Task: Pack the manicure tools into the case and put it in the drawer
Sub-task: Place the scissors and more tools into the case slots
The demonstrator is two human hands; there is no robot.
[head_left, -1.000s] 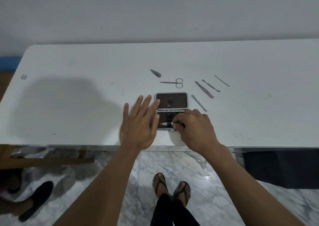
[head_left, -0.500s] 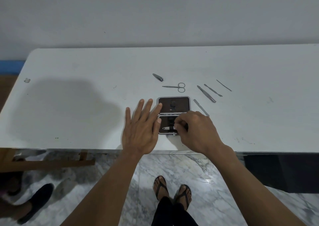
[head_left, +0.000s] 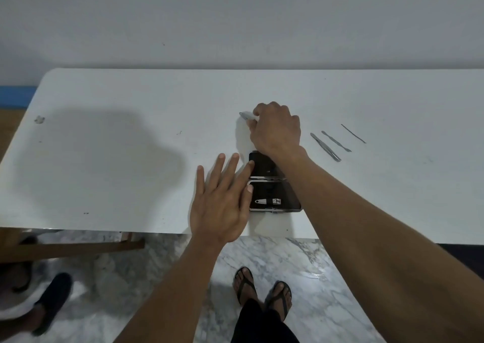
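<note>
The open black manicure case (head_left: 285, 198) lies near the front edge of the white table (head_left: 117, 146). A silver nail clipper (head_left: 267, 201) sits strapped in its near half. My left hand (head_left: 222, 198) rests flat beside the case, fingers spread, with fingertips touching its left edge. My right hand (head_left: 276, 128) reaches beyond the case, fingers closed on a small nail clipper (head_left: 245, 115) whose tip sticks out to the left. Tweezers (head_left: 326, 147), a cuticle pusher (head_left: 336, 141) and a thin rod (head_left: 353, 133) lie to the right. My right hand and forearm hide the scissors and another tool.
A small scrap (head_left: 39, 119) lies at the table's far left. Below the front edge are a marble floor (head_left: 301, 264), my sandalled feet (head_left: 262, 293), a wooden crossbar (head_left: 78, 248) and another person's dark shoe (head_left: 52, 300). A wall stands behind the table.
My right hand left the case's near half and reached forward over the case to the small nail clipper. The strapped clipper is now uncovered. My left hand stayed beside the case.
</note>
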